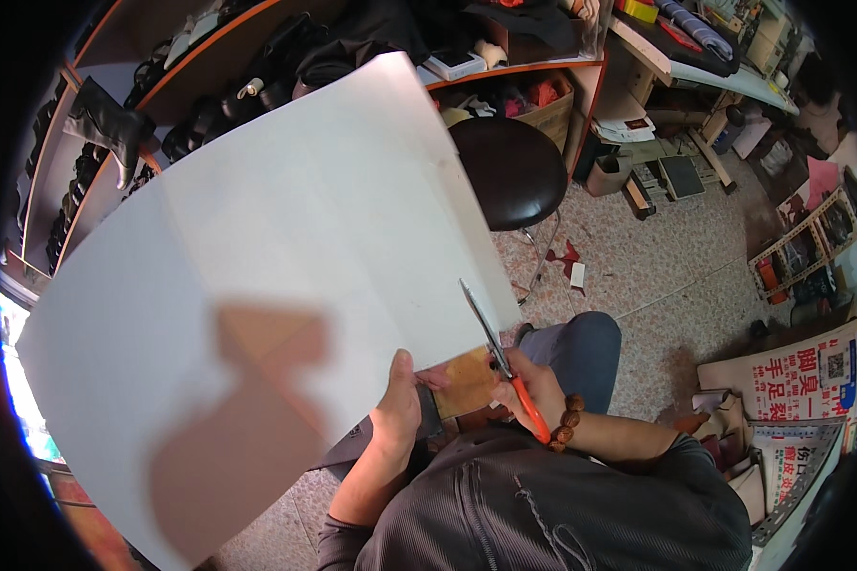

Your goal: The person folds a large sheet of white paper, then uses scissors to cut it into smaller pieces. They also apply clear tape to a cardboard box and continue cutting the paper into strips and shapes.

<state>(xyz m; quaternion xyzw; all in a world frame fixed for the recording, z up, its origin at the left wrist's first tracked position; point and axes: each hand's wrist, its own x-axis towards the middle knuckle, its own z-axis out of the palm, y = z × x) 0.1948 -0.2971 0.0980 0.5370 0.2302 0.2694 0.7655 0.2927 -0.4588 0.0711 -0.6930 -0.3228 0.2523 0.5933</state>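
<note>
Scissors [498, 352] above a broad white sheet [314, 228]

Across the left and centre of the frame, I see the white sheet spread wide, a dark shadow falling on its lower part. I have the left hand [397, 404] at its near edge, lower centre, thumb on top, fingers pinching the sheet and mostly hidden beneath it. Just right of that, the right hand [533, 390] has its fingers wrapped around the orange-handled scissors, blades pointing up and left over the sheet's right side; I cannot tell whether they touch it. A beaded bracelet [567, 423] circles the right wrist. Upper centre, I make out a round dark stool [509, 176]; upper left, a black boot [109, 124] beside shelves of footwear.
</note>
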